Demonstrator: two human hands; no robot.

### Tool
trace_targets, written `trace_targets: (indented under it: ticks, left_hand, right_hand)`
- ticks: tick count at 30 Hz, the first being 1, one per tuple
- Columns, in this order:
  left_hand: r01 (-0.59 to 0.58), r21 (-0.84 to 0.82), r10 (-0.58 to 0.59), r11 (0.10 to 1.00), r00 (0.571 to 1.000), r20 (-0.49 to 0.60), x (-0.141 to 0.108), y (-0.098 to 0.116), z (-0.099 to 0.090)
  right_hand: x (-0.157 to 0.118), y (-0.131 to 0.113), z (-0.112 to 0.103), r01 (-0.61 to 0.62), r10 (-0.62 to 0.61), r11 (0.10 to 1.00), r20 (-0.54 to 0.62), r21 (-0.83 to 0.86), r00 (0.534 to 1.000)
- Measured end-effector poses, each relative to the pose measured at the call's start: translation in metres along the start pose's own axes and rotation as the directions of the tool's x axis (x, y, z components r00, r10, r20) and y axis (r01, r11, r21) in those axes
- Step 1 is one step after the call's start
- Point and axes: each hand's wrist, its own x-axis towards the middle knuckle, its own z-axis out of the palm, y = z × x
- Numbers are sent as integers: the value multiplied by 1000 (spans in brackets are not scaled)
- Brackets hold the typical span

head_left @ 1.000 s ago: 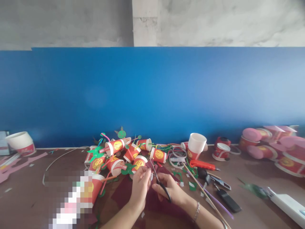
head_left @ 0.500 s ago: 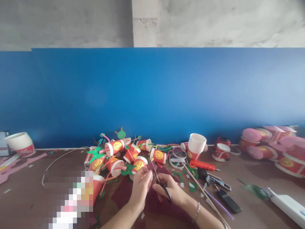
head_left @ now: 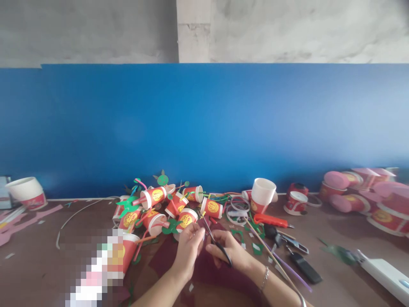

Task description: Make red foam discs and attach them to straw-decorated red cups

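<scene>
My right hand [head_left: 231, 251] is wrapped round the black handles of a pair of scissors [head_left: 220, 246], whose blades point up and left. Close beside it, my left hand [head_left: 190, 247] pinches a small dark red piece of paper [head_left: 202, 222] at the blades. Its fingertips partly hide that piece. Beneath both hands lies a larger dark red sheet [head_left: 211, 273] on the brown table [head_left: 35, 273]. Just beyond the hands is a pile of red paper cups [head_left: 187, 219] with green paper shapes and straws.
White cups [head_left: 263, 192] stand behind on the right. An orange cutter [head_left: 271, 220], a wooden stick [head_left: 266, 249], keys with a black fob [head_left: 305, 267] and a white tool [head_left: 385, 273] lie rightward. Pink-topped cups [head_left: 349, 202] fill the far right; pink paper [head_left: 28, 221] lies left.
The scissors have tilted slightly, with their handles a little lower and to the right. My left hand keeps nearly the same place.
</scene>
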Motion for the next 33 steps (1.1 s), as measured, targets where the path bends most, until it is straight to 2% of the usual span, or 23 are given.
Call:
trace_targets:
  ticks: [7,16,21,33]
  left_hand:
    - [-2,-5,2,1000,999,44,0,0,-1]
    - [16,65,-21,998,997,75,-1,2,-1]
    - [-54,113,51,992,998,28,0,-1,-3]
    - [-118,141,108,983,991,78,2,-3,-7]
  right_hand:
    - [0,3,-8,-22,22,1000,14,-4,1000]
    - [-2,-7,-10,-72,73,997,21,-36,997]
    - [-2,-7,-9,-81,82,996,16,-45,997]
    - [-4,-11,-12,-96,99,993,40,-68,994]
